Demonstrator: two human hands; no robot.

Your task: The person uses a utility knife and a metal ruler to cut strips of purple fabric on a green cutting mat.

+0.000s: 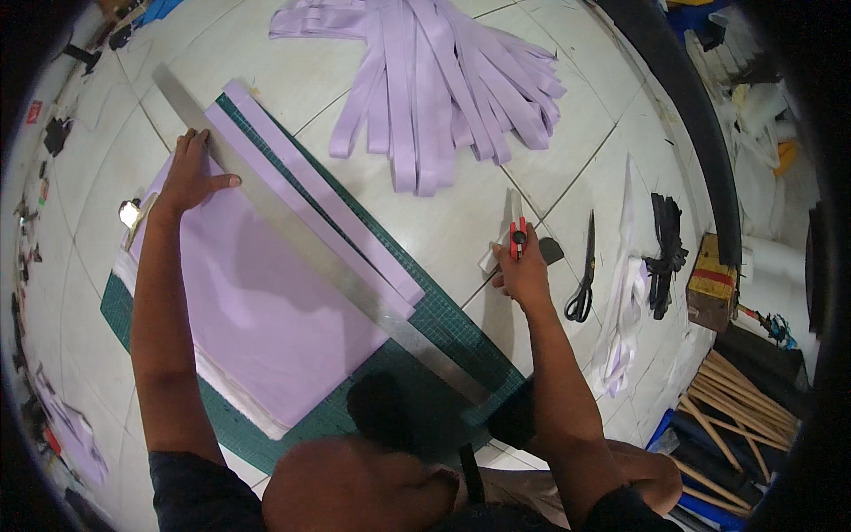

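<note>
A folded lavender fabric (275, 310) lies on a green cutting mat (332, 421), with a long metal ruler (306, 253) slanting across it. My left hand (188, 175) lies spread at the ruler's far end, fingers at its edge and on the fabric. Beyond the ruler, one lavender strip (332, 202) lies apart from the fabric, with a narrow gap of mat between. To the right, over the tiles, my right hand (525, 273) is closed around a red utility knife (518, 238), its pale blade end pointing away from me. A small dark piece (551, 252) shows beside that hand.
Many lavender strips (425, 97) are piled on the tiled floor at the far side. Black-handled scissors (584, 279) lie right of my right hand, near white ribbon scraps (627, 310) and a black bundle (667, 253). Wooden sticks (740, 399) are stacked at the lower right.
</note>
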